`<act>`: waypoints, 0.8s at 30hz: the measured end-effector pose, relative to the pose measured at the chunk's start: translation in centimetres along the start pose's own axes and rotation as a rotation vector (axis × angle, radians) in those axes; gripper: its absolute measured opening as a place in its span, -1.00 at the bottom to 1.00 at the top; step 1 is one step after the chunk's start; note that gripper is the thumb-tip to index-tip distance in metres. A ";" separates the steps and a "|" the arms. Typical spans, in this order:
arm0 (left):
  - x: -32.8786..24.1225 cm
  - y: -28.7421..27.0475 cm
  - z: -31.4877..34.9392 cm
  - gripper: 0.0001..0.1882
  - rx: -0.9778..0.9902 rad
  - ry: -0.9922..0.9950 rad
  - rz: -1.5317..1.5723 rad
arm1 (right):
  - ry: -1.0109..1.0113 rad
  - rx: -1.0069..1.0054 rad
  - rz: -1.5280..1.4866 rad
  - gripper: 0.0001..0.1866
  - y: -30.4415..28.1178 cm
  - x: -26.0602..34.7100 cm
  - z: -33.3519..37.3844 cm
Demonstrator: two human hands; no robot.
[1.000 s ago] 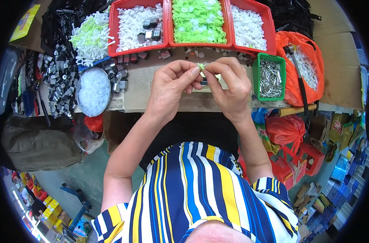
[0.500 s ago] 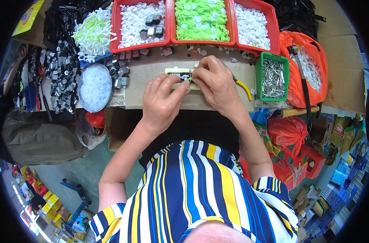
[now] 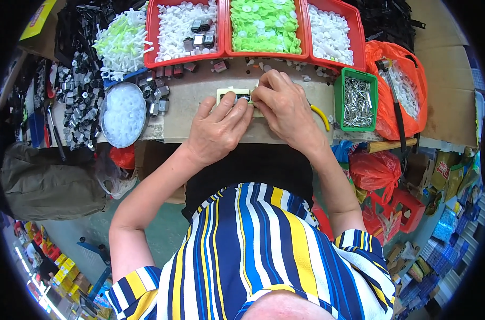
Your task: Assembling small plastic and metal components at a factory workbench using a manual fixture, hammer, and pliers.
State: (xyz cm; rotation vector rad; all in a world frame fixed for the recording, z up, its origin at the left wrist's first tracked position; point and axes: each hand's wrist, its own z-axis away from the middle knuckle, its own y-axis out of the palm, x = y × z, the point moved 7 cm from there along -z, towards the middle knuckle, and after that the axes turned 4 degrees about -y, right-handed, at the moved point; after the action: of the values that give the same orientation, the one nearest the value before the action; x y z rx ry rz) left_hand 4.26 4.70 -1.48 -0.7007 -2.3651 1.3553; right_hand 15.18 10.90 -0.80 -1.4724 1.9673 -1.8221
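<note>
A small cream-coloured plastic block (image 3: 225, 92) with a black-and-silver part (image 3: 243, 97) set in its top lies on the cardboard-covered bench in front of me. My left hand (image 3: 219, 128) holds the block from the near left, its bent fingers pressed over the dark part and covering much of it. At the block's right end, my right hand (image 3: 286, 109) is closed in a pinch. Whatever sits between its fingertips is hidden. Just right of that hand lie pliers with a yellow handle (image 3: 321, 117), partly covered by it.
Red trays (image 3: 226, 32) of white and green plastic parts stand behind. Metal pins fill a green basket (image 3: 354, 128) at right, beside a hammer (image 3: 397, 101) and an orange bag (image 3: 421, 90). Leftward are a bowl of translucent pieces (image 3: 123, 114) and piled dark metallic parts (image 3: 82, 106).
My left hand has turned and slid its fingers further over the block, and its elbow has swung outward to the left. My right hand stays pinched at the block's right end.
</note>
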 end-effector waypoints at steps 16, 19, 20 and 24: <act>-0.4 -0.1 -0.6 -0.67 0.128 0.435 -0.148 | -0.021 -0.010 0.189 -0.92 -0.3 1.4 0.9; -0.4 -0.1 -1.2 -0.63 0.142 0.492 -0.060 | -0.021 -0.010 0.137 -0.91 -1.0 1.0 1.2; 0.1 0.1 -1.2 -0.63 0.146 0.421 0.037 | -0.021 -0.004 0.092 -0.89 -1.4 0.6 1.4; 1.1 0.5 -0.6 -0.63 0.153 0.223 0.269 | 0.010 -0.142 0.056 -0.87 -6.1 -2.7 1.3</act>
State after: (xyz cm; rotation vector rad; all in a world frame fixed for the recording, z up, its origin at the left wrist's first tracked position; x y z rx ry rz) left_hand 3.80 5.95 -1.57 -1.0922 -2.0248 1.4598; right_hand 20.95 12.81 2.32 -1.4318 2.1602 -1.7025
